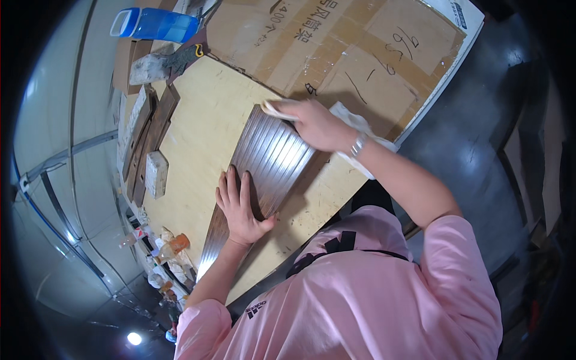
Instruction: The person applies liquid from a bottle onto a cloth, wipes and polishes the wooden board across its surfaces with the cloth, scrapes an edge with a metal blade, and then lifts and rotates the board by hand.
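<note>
A long, glossy dark-brown wooden board (271, 149) with fine lengthwise grooves lies slantwise across the pale worktable (198, 114). My left hand (240, 211) rests on its middle with the fingers spread, and holds nothing. At the board's far end my right hand (323, 127) is closed round a white cloth (355, 120). One folded part of the cloth shows past my fingertips at the board's end corner. More of it hangs out behind the hand, near the wrist. My palm hides the rest of the cloth.
A large flattened cardboard sheet (324, 48) covers the far side. On the left lie dark wooden strips (157, 129) and a whitish block (157, 174). A blue bottle (159, 25) lies at the far left. Several bottles, one an orange container (179, 243), stand beyond the table's left edge.
</note>
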{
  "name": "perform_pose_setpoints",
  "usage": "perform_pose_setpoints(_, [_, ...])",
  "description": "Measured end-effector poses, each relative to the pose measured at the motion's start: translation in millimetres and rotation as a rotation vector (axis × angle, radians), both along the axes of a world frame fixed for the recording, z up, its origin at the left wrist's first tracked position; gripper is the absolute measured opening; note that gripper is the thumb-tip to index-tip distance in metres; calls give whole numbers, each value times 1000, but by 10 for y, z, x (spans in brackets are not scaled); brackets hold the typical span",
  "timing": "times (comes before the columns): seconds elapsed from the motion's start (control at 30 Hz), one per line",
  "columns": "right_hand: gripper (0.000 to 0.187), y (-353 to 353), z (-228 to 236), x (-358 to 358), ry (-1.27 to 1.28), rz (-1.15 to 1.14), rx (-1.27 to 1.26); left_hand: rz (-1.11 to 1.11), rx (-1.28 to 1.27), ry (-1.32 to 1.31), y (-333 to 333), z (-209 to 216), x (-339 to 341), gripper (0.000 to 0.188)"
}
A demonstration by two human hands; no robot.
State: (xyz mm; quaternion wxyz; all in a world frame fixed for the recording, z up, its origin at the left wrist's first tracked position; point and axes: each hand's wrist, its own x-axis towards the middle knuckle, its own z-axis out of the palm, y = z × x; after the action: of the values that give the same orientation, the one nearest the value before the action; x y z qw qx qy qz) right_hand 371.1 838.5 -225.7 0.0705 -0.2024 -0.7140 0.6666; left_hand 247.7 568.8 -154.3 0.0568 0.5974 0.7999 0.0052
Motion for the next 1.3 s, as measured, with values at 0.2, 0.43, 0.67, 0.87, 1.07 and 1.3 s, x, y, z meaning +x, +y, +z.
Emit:
perform_pose_setpoints(0.2, [56, 89, -95, 434, 207, -144, -306, -41, 3, 10, 22, 56, 14, 111])
perform_pose_setpoints(0.43, [48, 15, -13, 194, 268, -60, -35, -63, 3, 1, 55, 37, -20, 109])
perform_pose_setpoints(0.67, [36, 360, 155, -123, 198, -273, -41, -47, 9, -17, 82, 21, -24, 106])
perform_pose_setpoints(0.87, [26, -24, -221, 158, 284, -314, -49, -28, 11, -25, 72, 21, -44, 104])
perform_pose_setpoints(1.07, [22, 162, -88, -418, 233, -393, -112, -44, 39, -49, 48, 14, -33, 105])
perform_pose_setpoints(1.3, [19, 27, -248, 1, 170, -337, -189, -44, 20, -29, 51, 32, -24, 105])
